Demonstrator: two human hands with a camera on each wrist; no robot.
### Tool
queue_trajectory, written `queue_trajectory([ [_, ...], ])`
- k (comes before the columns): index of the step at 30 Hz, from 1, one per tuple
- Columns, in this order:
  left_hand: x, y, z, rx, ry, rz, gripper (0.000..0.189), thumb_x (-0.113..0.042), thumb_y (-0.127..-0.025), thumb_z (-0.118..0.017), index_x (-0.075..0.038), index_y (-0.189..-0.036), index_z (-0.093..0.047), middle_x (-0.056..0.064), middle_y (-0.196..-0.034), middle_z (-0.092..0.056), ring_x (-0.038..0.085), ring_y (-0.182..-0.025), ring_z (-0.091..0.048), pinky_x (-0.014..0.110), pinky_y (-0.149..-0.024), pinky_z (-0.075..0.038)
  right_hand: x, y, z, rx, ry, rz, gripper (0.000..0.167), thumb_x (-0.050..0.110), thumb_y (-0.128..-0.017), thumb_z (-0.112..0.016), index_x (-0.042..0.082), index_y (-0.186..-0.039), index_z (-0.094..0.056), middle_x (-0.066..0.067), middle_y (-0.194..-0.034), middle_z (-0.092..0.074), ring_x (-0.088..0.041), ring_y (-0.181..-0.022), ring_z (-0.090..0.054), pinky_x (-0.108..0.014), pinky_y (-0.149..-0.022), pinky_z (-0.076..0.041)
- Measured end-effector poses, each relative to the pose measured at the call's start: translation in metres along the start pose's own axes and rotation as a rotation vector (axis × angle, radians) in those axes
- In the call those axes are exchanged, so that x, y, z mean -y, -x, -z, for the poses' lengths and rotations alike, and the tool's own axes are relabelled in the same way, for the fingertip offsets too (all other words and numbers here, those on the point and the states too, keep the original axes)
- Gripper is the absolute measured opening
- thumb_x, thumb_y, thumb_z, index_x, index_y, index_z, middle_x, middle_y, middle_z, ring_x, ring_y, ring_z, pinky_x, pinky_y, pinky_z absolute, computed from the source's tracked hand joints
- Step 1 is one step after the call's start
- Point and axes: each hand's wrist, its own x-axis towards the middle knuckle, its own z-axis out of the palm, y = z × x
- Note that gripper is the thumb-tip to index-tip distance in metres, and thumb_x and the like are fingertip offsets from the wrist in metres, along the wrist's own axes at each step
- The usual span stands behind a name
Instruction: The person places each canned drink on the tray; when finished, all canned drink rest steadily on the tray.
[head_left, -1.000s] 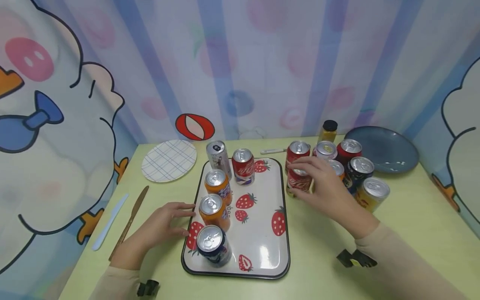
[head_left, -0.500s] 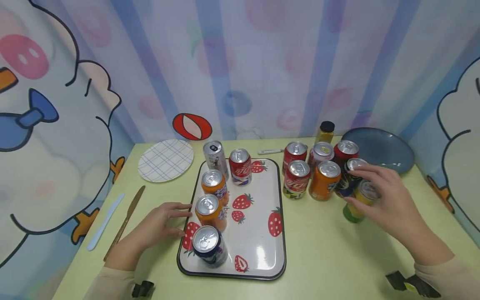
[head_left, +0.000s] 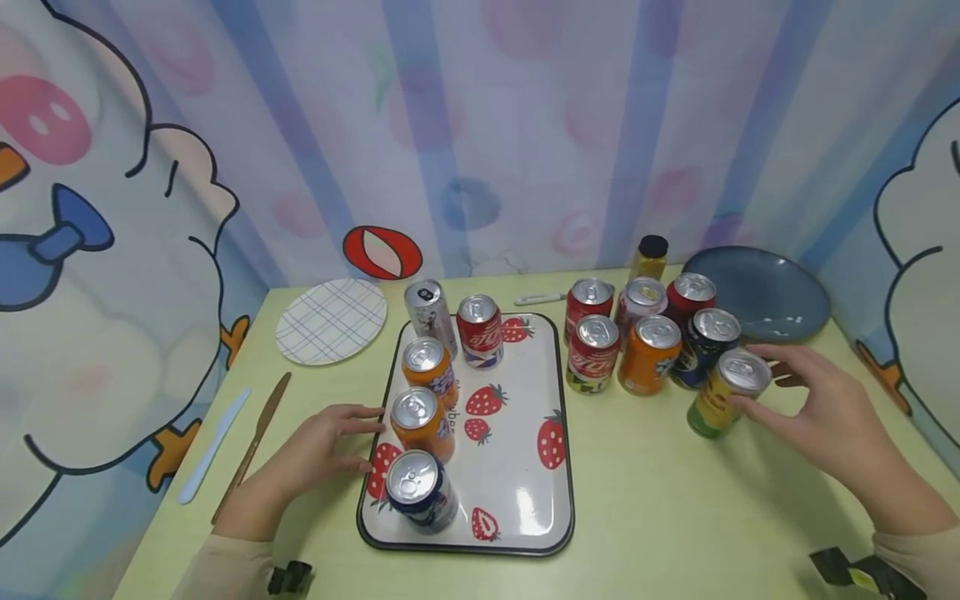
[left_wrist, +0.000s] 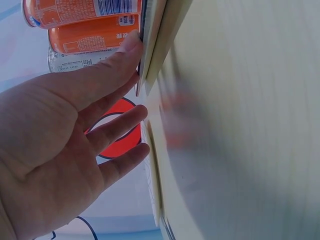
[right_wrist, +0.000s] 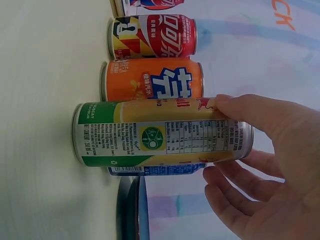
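Two knives lie at the table's far left, a pale blue knife (head_left: 213,446) and a wooden-handled knife (head_left: 253,444), with a checked plate (head_left: 331,320) behind them; next comes the left hand (head_left: 307,461), flat on the table (head_left: 660,500) with fingers straight and relaxed, gripping nothing; the head view shows its fingertips at the left rim of the strawberry tray (head_left: 547,492), and only the left wrist view shows the thumb (left_wrist: 120,57) actually touching that rim, with two orange cans above it; on the tray stand five cans, a dark blue can (head_left: 422,491) nearest, two orange cans (head_left: 420,421) behind, then a slim silver can (head_left: 429,314) and a red cola can (head_left: 480,330); right of the tray cluster six more cans, with an amber bottle (head_left: 650,258) and a grey-blue plate (head_left: 757,293) behind; just right of the cluster stands the yellow-and-green can (head_left: 722,395), upright on the table, near the dark can of the group; the right hand (head_left: 825,412) is half open, thumb on the can's top edge; the right wrist view alone shows the other fingers (right_wrist: 235,200) spread and off the can, and the can's look: green base band, yellow body, white nutrition panel, silver rim.
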Motion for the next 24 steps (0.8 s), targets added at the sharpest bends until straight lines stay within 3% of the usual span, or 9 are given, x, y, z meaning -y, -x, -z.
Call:
queue_trajectory([
  [3, 0.0, 0.0, 0.001, -0.005, -0.001, 0.012, 0.054, -0.017, -0.078, -0.089, -0.011, -0.129, -0.073, 0.01, -0.147, -0.061, 0.042, -0.139, -0.052, 0.063, -0.114, -0.043, 0.001, 0.0, -0.001, -0.01, -0.035, -0.055, 0.065, 0.018, -0.073, -0.095, 0.007, -0.13, -0.066, -0.019, -0.12, -0.069, 0.002, -0.087, -0.063, 0.0, -0.071, -0.043],
  [6, 0.0, -0.001, 0.002, -0.006, -0.005, 0.021, 0.054, -0.018, -0.078, -0.089, -0.012, -0.129, -0.073, 0.01, -0.148, -0.061, 0.042, -0.139, -0.052, 0.063, -0.114, -0.043, 0.004, 0.0, -0.004, -0.036, -0.085, -0.091, 0.062, 0.016, -0.071, -0.096, 0.007, -0.125, -0.068, -0.016, -0.114, -0.072, 0.022, -0.083, -0.051, -0.001, -0.069, -0.044],
  [13, 0.0, -0.002, 0.004, -0.001, -0.012, 0.023, 0.054, -0.017, -0.079, -0.089, -0.011, -0.131, -0.072, 0.009, -0.149, -0.06, 0.042, -0.14, -0.051, 0.062, -0.115, -0.043, 0.032, -0.006, -0.018, -0.051, -0.173, -0.088, 0.06, 0.018, -0.069, -0.097, 0.012, -0.122, -0.071, 0.002, -0.108, -0.07, 0.014, -0.083, -0.057, -0.006, -0.07, -0.046],
  [19, 0.001, -0.001, 0.003, -0.006, -0.006, 0.032, 0.055, -0.016, -0.079, -0.089, -0.01, -0.131, -0.072, 0.009, -0.149, -0.06, 0.043, -0.14, -0.05, 0.063, -0.115, -0.042, 0.077, -0.024, -0.038, -0.044, -0.289, 0.069, 0.058, 0.007, -0.066, -0.097, 0.012, -0.119, -0.072, 0.0, -0.106, -0.072, 0.004, -0.084, -0.062, -0.005, -0.075, -0.049],
  [24, 0.001, -0.002, -0.002, 0.007, 0.01, 0.044, 0.054, -0.016, -0.079, -0.089, -0.011, -0.13, -0.073, 0.008, -0.149, -0.06, 0.042, -0.141, -0.05, 0.062, -0.116, -0.042, 0.106, -0.039, -0.061, 0.006, -0.339, 0.178, 0.057, 0.008, -0.067, -0.096, 0.011, -0.119, -0.071, -0.001, -0.108, -0.073, -0.006, -0.084, -0.063, -0.01, -0.071, -0.052],
])
